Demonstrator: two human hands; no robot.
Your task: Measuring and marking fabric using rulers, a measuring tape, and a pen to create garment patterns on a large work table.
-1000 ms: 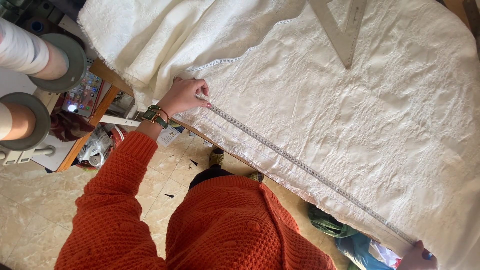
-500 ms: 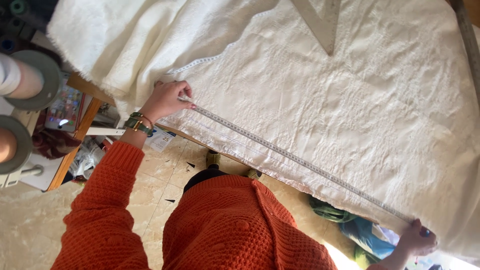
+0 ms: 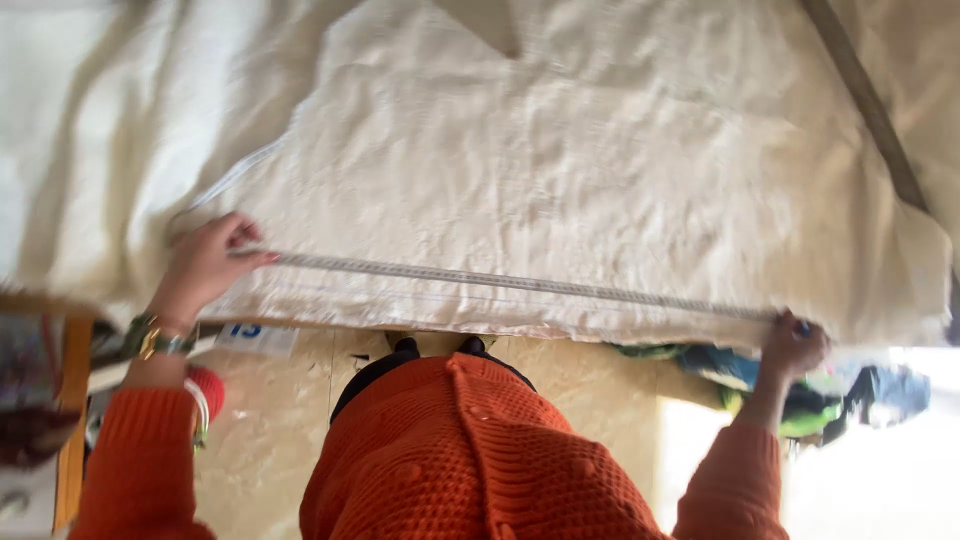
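Bright daylight, lower-right glare, soft motion blur

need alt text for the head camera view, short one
Seen from above, a person in an orange sweater stretches a measuring tape along the near edge of a cream cloth, the left hand pinning one end and the right hand holding the other. Below the cloth edge, a pale floor shows.

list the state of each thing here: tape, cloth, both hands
measuring tape: stretched straight and flat along the cloth, near its front edge
cream cloth: spread out, lightly wrinkled
left hand: pinching one tape end against the cloth
right hand: gripping the other tape end at the cloth's edge
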